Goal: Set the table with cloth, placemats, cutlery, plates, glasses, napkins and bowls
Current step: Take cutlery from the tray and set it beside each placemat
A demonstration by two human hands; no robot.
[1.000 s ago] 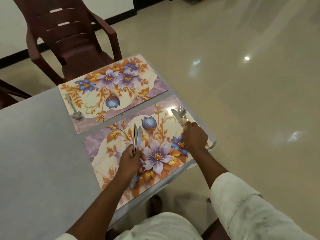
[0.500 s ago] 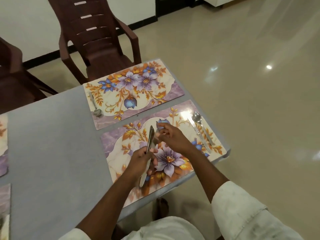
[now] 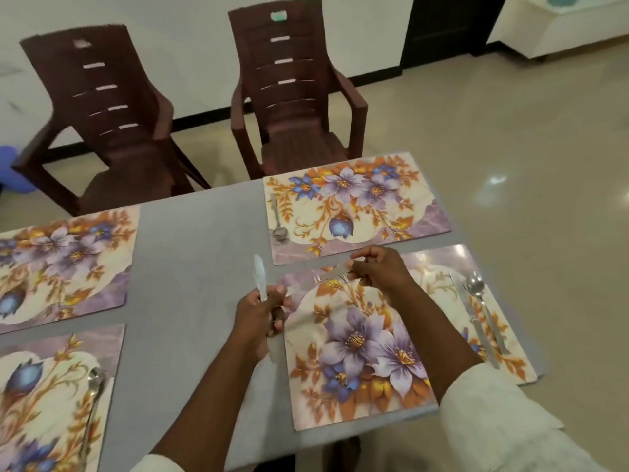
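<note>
— Where now? Knife (image 3: 260, 276) upright in left hand (image 3: 256, 310), fork (image 3: 323, 276) pinched by right hand (image 3: 379, 269) — above near-right placemat (image 3: 360, 352).
— Stiff, slick steel; best gripped at handles.

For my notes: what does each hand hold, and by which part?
Left hand grips a knife by its handle; right hand pinches one end of a blurred utensil.

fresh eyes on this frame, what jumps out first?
The two hands at centre: the left hand grips a knife blade-up over the grey cloth, while the right hand pinches a blurred piece of cutlery above the near placemat. Next come the bold floral placemats themselves, with a knife and spoon already laid on that mat's right edge. Two brown chairs stand behind the table.
</note>
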